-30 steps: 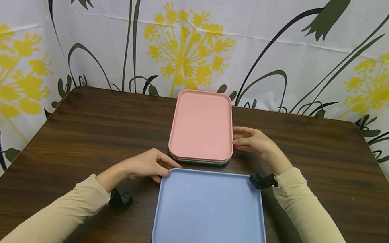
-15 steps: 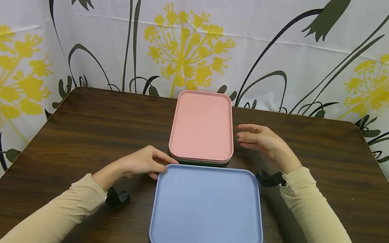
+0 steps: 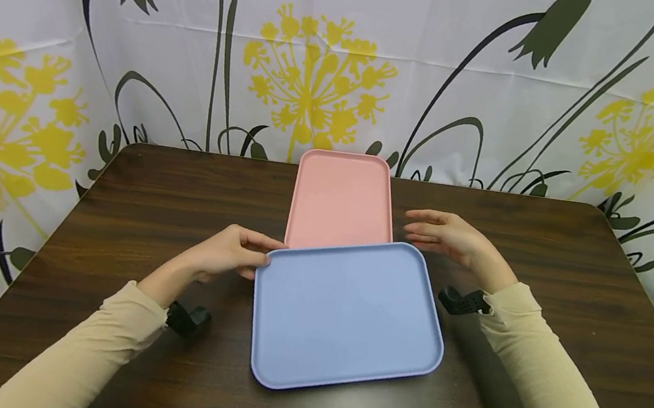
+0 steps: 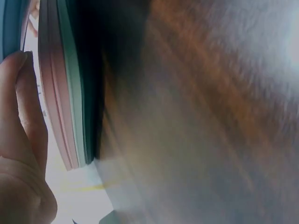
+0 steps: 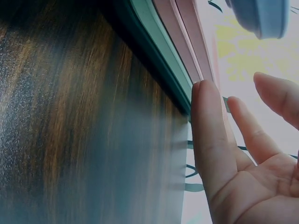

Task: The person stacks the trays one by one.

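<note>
My left hand (image 3: 229,253) pinches the far left corner of a blue rectangular tray (image 3: 350,316). The tray is raised and slightly turned, its far edge covering the near end of a pink tray (image 3: 342,199) in the head view. That pink tray tops a stack; the left wrist view shows pink edges (image 4: 58,88), a light green tray (image 4: 74,93) and a darker one at the bottom, with the blue tray above and apart from them. My right hand (image 3: 451,240) hovers right of the stack, fingers extended, holding nothing.
All this is on a dark wood-grain table (image 3: 182,186). A white curtain (image 3: 448,15) with yellow and dark green plant prints hangs behind its far edge. A black wrist camera (image 3: 184,319) sits on the left wrist and another (image 3: 464,302) on the right.
The blue tray has risen and moved away from me with my left hand, tilting in view, and now overlaps the pink tray. My right hand has drawn off to the right from the stack's side.
</note>
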Demonstrator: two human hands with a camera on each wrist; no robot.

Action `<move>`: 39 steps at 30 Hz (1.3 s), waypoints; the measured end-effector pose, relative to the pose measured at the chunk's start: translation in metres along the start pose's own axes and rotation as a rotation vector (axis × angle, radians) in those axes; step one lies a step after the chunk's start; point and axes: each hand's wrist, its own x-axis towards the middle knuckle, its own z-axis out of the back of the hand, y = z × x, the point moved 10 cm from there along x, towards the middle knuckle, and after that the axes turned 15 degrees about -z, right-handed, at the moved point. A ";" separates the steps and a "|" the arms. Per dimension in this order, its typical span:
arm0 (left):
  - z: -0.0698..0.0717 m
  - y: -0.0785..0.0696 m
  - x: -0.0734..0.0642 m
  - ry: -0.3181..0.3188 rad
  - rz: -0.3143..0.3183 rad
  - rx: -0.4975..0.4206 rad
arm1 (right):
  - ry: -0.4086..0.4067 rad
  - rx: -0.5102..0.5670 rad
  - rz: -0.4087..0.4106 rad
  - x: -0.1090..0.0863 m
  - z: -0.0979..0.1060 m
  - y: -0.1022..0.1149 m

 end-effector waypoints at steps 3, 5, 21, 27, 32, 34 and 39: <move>0.008 -0.001 0.000 -0.028 -0.001 0.003 | 0.007 -0.014 0.008 -0.001 0.000 0.001; 0.013 -0.001 -0.001 -0.049 0.001 0.012 | 0.015 -0.009 0.012 -0.001 0.000 0.000; 0.046 0.001 -0.005 -0.243 0.007 -0.041 | 0.040 -0.010 0.025 0.000 -0.004 0.001; 0.050 0.002 -0.005 -0.294 0.013 -0.086 | 0.049 -0.020 0.022 -0.001 -0.005 0.002; 0.055 0.002 -0.006 -0.346 0.018 -0.106 | 0.048 -0.029 0.024 -0.002 -0.005 0.003; 0.057 0.003 -0.006 -0.365 0.020 -0.105 | 0.047 -0.025 0.019 -0.002 -0.005 0.003; 0.062 0.005 -0.006 -0.408 0.029 -0.122 | 0.042 -0.010 0.001 -0.002 -0.006 0.002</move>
